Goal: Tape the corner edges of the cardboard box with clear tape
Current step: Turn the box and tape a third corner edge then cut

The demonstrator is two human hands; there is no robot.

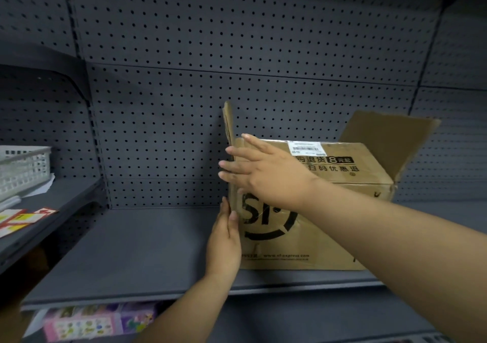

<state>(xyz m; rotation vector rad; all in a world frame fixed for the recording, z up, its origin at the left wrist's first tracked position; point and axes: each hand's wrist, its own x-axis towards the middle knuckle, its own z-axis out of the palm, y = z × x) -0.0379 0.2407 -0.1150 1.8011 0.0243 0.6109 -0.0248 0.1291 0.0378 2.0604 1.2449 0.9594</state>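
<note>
Although the cardboard box (329, 237) sits on the grey shelf (131, 250), in front of the pegboard panel (237, 52), only its left vertical corner is being worked on. The left hand (224, 239) lies flat, fingers straight, against the lower part of that corner. The right hand (263, 174), fingers spread and straight, presses across the upper part. Neither hand grips anything. Whether clear tape lies beneath them cannot be told, and no roll is in view. Risks, as judged: uneven pressure would leave creases or lifted tape at the corner; a sideways push could slide the box rightward; the upright left flap (228, 121) may snag a strip carried over the top.
</note>
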